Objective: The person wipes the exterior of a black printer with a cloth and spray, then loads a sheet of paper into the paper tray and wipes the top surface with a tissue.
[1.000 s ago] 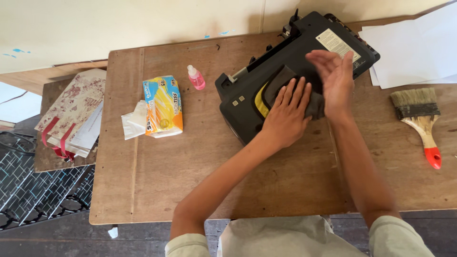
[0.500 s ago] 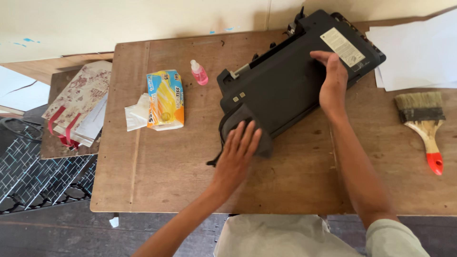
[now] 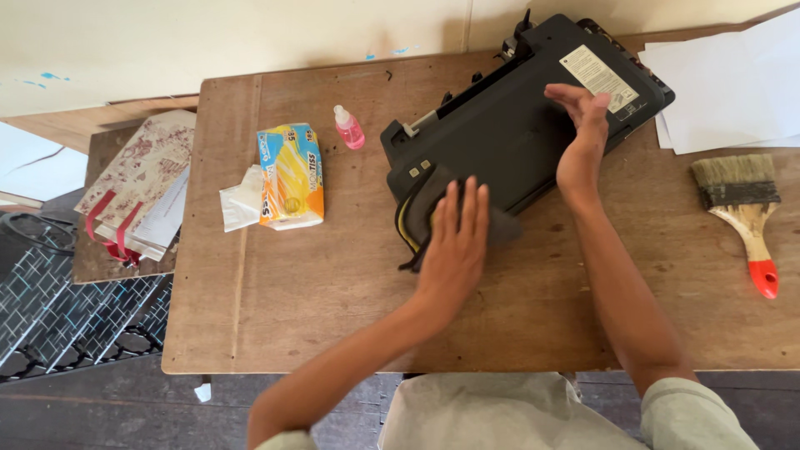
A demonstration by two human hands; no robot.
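Observation:
A black printer (image 3: 517,125) lies at an angle on the wooden table (image 3: 292,308), its flat labelled side facing up. My left hand (image 3: 454,246) presses flat, fingers stretched out, on a dark cloth with a yellow edge (image 3: 417,208) at the printer's near left corner. The cloth hangs over that corner and touches the table. My right hand (image 3: 583,137) rests on the printer's upper face beside the white label, holding the machine still.
A yellow and blue tissue pack (image 3: 290,175) with loose tissue lies left of the printer, and a small pink bottle (image 3: 348,129) stands behind it. A red-handled paintbrush (image 3: 746,212) and white paper sheets (image 3: 733,83) are at the right. A patterned folder (image 3: 137,179) sits on a side board.
My left hand has slid the cloth from the middle of the printer down to its near left corner. My right hand has stayed on the printer near the label.

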